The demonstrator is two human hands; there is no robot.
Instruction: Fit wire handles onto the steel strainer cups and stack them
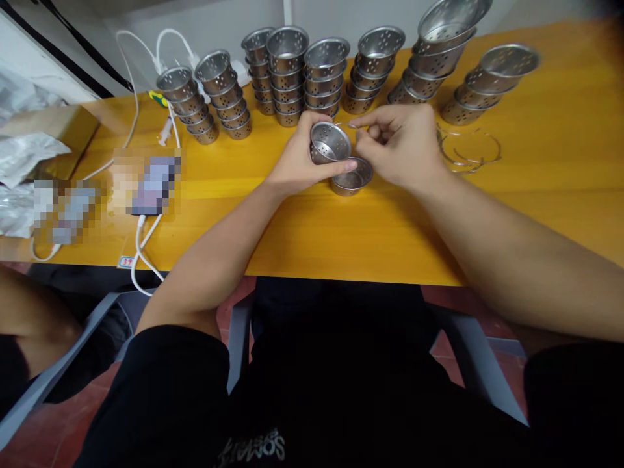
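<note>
My left hand point(307, 156) is wrapped round a small perforated metal cup point(330, 144), its open mouth tilted toward me. Close beside it, my right hand point(402, 140) pinches a thin metal wire point(345, 124), which reaches to the cup's rim. Whether the wire is fastened to the rim I cannot tell. A second metal cup point(351, 177) stands on the table just below the held one, partly covered by my left thumb. To the right of my right hand lie several loose wire rings point(470, 148).
Stacks of perforated cups point(287, 78) line the back of the yellow table point(312, 240). At left are a phone point(155, 185) on a white cable, another device point(75, 214), a cardboard box point(63, 133) and plastic bags point(24, 159). Another person's arm point(36, 318) shows at the left edge.
</note>
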